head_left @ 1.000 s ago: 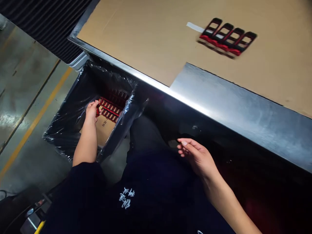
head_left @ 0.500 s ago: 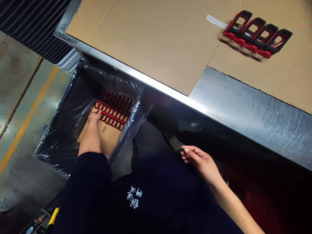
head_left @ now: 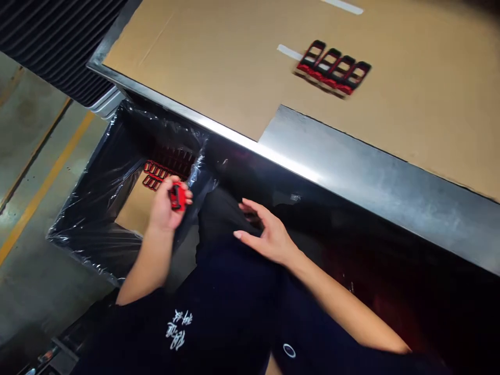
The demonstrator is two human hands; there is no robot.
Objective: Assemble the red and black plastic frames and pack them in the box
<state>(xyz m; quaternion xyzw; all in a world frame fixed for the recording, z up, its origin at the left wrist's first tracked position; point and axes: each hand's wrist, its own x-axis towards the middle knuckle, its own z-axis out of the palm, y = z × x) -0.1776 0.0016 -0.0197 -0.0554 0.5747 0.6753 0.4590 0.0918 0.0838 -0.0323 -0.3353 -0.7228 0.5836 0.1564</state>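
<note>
In the head view my left hand [head_left: 161,209] is closed around a small red-and-black plastic frame [head_left: 178,196], held up over the right side of a lined bin [head_left: 84,205]. Below it in the bin, rows of similar red-and-black frames [head_left: 153,171] lie along a cardboard sheet [head_left: 135,211]; my hand hides part of these rows. My right hand [head_left: 271,234] hovers in front of my body, thumb and fingers spread, nothing between them. On the worktable, a short row of red-and-black frames [head_left: 332,69] sits side by side on cardboard, slightly blurred.
Cardboard sheets [head_left: 219,67] cover the worktable, whose metal edge [head_left: 312,169] runs diagonally between me and the tabletop. White tape strips [head_left: 344,6] mark the cardboard. A stack of dark ribbed trays [head_left: 50,41] stands at the upper left. Yellow floor lines [head_left: 47,182] pass beside the bin.
My left hand has risen out of the bin with a red-and-black frame in its grip. My right hand has moved left and its fingers have opened. The view has shifted to the right.
</note>
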